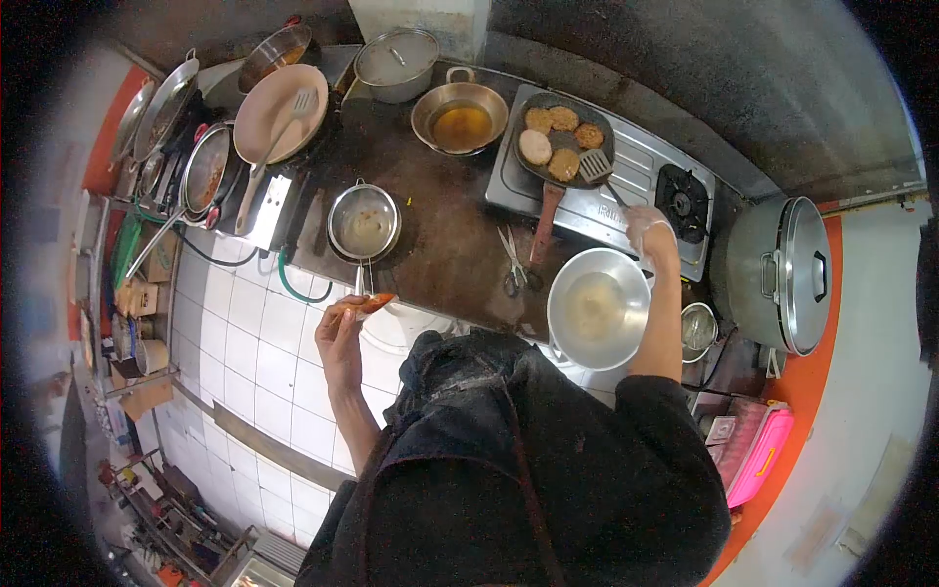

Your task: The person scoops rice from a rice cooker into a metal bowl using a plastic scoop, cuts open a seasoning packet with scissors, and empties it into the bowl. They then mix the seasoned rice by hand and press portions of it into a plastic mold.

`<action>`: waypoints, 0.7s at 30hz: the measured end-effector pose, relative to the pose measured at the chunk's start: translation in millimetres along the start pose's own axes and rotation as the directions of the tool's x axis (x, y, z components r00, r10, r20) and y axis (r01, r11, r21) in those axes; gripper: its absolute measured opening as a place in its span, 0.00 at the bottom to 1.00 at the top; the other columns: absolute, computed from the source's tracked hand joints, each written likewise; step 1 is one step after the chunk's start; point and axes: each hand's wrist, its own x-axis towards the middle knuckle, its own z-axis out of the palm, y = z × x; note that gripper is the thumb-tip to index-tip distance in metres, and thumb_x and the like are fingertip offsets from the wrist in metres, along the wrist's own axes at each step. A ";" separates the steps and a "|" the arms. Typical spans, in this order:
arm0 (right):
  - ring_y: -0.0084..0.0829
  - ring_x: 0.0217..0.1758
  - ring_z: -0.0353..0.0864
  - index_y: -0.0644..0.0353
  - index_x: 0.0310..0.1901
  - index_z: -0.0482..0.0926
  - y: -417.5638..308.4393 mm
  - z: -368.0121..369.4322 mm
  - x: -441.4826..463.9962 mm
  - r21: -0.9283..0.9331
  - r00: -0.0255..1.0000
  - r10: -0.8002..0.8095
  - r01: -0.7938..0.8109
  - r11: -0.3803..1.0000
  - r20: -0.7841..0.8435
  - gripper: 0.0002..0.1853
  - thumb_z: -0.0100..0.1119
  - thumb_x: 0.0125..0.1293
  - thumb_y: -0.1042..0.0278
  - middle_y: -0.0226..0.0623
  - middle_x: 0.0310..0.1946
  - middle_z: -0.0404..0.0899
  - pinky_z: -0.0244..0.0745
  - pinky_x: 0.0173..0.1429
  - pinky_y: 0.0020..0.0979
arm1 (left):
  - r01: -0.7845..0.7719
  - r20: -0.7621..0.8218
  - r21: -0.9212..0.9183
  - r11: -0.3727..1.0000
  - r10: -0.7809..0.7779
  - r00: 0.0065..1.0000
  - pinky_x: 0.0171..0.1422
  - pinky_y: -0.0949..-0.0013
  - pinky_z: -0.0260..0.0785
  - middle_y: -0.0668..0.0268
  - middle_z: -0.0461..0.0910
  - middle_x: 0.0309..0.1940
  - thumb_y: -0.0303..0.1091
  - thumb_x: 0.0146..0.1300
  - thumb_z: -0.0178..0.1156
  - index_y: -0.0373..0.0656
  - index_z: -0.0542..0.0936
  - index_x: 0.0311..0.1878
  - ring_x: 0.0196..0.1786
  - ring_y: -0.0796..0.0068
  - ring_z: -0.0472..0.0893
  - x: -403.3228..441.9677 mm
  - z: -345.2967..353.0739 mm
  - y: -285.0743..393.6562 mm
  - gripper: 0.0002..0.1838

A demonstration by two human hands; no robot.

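Note:
My right hand (649, 235), in what looks like a clear glove, is closed round the handle of a slotted spatula (595, 166). The spatula's blade rests at the right side of a dark pan (528, 166) on the stove (504, 183). Several browned patties (563, 164) and one paler patty (535, 147) lie in that pan. My left hand (342, 331) pinches a reddish-orange piece of something (376, 303) near the counter's front edge, just below a strainer (364, 221). A large metal bowl (626, 328) with pale contents stands beneath my right forearm.
Scissors (514, 262) lie on the dark counter (440, 235). Behind are a pan of oil (460, 119) and a lidded pot (396, 61). More pans (279, 112) stand at the left. A big lidded pot (773, 274) and small strainer (697, 330) are at the right.

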 end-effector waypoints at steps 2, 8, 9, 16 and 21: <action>0.50 0.42 0.84 0.65 0.49 0.82 11.1 17.6 -7.4 0.402 0.976 0.216 -0.192 0.896 -0.016 0.16 0.57 0.60 0.69 0.53 0.40 0.85 0.79 0.50 0.41 | -0.013 0.024 0.012 1.000 0.013 1.000 0.62 0.61 0.71 0.58 0.82 0.48 0.30 0.71 0.61 0.38 0.82 0.42 0.52 0.66 0.82 -1.2 3.5 4.8 0.06; 0.53 0.47 0.84 0.61 0.52 0.82 -49.8 -47.2 -16.0 0.583 0.882 0.448 -0.441 0.682 0.144 0.17 0.55 0.67 0.60 0.55 0.45 0.84 0.77 0.52 0.45 | 0.015 0.034 0.027 1.000 -0.016 0.999 0.64 0.59 0.71 0.58 0.83 0.48 0.31 0.70 0.62 0.39 0.82 0.41 0.53 0.66 0.82 2.9 7.4 5.9 0.06; 0.53 0.47 0.84 0.61 0.52 0.82 -69.8 -63.0 -14.7 0.584 0.882 0.450 -0.442 0.680 0.144 0.17 0.55 0.67 0.60 0.55 0.45 0.84 0.77 0.52 0.45 | 0.016 0.036 0.028 0.999 -0.017 0.999 0.64 0.59 0.71 0.58 0.83 0.48 0.31 0.70 0.62 0.39 0.82 0.41 0.53 0.66 0.82 3.3 7.5 5.3 0.06; 0.57 0.53 0.81 0.62 0.47 0.81 -152.0 -95.8 13.4 0.186 0.942 0.303 -0.326 0.927 0.143 0.13 0.52 0.69 0.64 0.59 0.49 0.82 0.77 0.56 0.50 | 0.043 0.038 0.000 0.999 -0.043 0.998 0.67 0.55 0.70 0.58 0.83 0.48 0.31 0.69 0.63 0.41 0.83 0.41 0.54 0.65 0.81 4.8 3.2 -3.3 0.04; 0.55 0.55 0.82 0.60 0.52 0.80 -155.3 -103.8 17.4 0.008 0.918 0.385 -0.388 0.922 0.095 0.15 0.52 0.66 0.70 0.58 0.50 0.82 0.78 0.59 0.49 | 0.016 0.021 0.028 0.999 -0.017 1.000 0.66 0.56 0.70 0.58 0.83 0.48 0.30 0.70 0.62 0.41 0.83 0.41 0.55 0.65 0.81 1.5 -0.7 -0.2 0.04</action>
